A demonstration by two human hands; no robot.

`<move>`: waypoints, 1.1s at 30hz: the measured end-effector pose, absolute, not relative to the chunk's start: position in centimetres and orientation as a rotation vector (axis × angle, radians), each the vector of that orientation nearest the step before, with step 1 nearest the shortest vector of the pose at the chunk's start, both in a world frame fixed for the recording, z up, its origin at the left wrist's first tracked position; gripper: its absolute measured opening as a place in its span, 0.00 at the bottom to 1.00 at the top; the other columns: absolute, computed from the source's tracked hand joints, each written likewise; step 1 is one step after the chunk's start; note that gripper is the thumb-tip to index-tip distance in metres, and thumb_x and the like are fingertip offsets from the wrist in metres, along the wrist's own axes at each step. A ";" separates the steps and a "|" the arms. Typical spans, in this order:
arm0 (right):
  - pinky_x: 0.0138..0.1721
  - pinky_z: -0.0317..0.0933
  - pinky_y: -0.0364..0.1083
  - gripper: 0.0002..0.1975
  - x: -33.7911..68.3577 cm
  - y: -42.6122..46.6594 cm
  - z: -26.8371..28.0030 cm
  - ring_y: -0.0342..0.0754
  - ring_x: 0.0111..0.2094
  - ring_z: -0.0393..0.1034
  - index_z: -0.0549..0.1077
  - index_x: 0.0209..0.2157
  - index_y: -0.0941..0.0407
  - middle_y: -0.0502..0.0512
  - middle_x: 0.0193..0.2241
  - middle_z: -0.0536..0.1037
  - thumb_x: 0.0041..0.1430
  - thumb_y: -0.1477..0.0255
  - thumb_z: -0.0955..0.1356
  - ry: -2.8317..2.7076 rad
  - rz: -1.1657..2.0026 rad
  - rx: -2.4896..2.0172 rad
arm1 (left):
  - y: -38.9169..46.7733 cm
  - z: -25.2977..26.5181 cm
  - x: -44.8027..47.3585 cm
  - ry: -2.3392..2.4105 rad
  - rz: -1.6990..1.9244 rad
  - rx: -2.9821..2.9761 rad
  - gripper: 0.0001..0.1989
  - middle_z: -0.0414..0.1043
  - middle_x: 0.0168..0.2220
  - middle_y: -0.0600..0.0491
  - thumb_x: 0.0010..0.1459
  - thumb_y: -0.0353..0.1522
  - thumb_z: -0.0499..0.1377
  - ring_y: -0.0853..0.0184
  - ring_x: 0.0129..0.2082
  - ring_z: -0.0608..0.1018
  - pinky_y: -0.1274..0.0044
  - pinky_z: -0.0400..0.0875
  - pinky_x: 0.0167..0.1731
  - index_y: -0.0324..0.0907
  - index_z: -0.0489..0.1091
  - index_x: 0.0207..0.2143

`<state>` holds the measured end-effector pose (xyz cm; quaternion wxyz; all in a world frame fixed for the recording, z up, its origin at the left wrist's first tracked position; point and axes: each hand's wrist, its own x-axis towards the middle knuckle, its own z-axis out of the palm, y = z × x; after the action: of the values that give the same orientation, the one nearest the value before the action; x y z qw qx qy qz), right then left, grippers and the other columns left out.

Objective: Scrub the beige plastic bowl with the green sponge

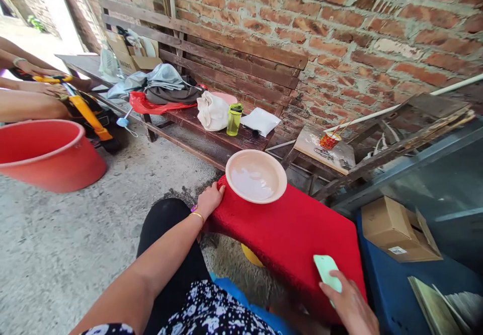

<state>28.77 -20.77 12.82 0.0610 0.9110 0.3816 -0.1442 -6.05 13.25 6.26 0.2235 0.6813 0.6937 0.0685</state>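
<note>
Patterned black-and-white garment point(226, 310) closest to view, on the near side of the pale peach basin point(260, 200). Nearer than the basin and to its right, grasping a pale green flat object point(324, 265) between thumb and fingers of the right hand point(352, 302), over the red-covered desk point(279, 234); whether touching the cover, cannot tell. Just to the left of the basin, touching the corner of the desk with the left hand point(209, 200); whether with fingers clenched around the edge or only resting, cannot tell. Inside the basin, some pale liquid point(251, 181). Beyond the basin, on a slatted wooden seat point(245, 46), a yellow-green bottle point(234, 121), a white cloth bag point(212, 112) and a white packet point(262, 120). Well to the left of the basin, a red tub point(75, 161), and behind it another person's hands point(45, 89) near a yellow-orange tool point(86, 113). Far to the right of the basin, a cardboard box point(388, 229)
</note>
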 end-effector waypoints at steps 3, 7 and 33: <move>0.41 0.66 0.53 0.28 31.0 -22.5 13.5 0.58 0.39 0.75 0.71 0.55 0.53 0.63 0.42 0.75 0.62 0.53 0.60 1.020 -0.325 2.774 | 13.3 6.4 -6.1 1.912 0.183 1.865 0.31 0.73 0.51 0.36 0.67 0.52 0.38 0.47 0.49 0.78 0.59 0.70 0.47 0.42 0.64 0.57; 0.38 0.64 0.49 0.23 24.1 -18.1 13.6 0.54 0.40 0.75 0.72 0.54 0.49 0.58 0.43 0.74 0.64 0.55 0.60 1.439 -0.263 2.717 | 13.2 6.5 -6.2 1.913 0.169 1.868 0.31 0.74 0.51 0.36 0.67 0.52 0.38 0.46 0.49 0.78 0.58 0.69 0.47 0.42 0.64 0.57; 0.50 0.60 0.51 0.15 13.2 -5.9 14.0 0.55 0.46 0.70 0.75 0.49 0.49 0.57 0.45 0.73 0.61 0.65 0.66 2.148 -0.326 2.419 | 13.2 6.9 -6.0 1.938 0.159 1.861 0.29 0.75 0.50 0.37 0.67 0.51 0.39 0.49 0.48 0.79 0.60 0.70 0.47 0.42 0.65 0.55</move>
<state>13.16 -5.88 13.97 -0.0549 0.7430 0.6595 -0.1000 -5.98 13.21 6.87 0.2229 0.6740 0.7020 0.0575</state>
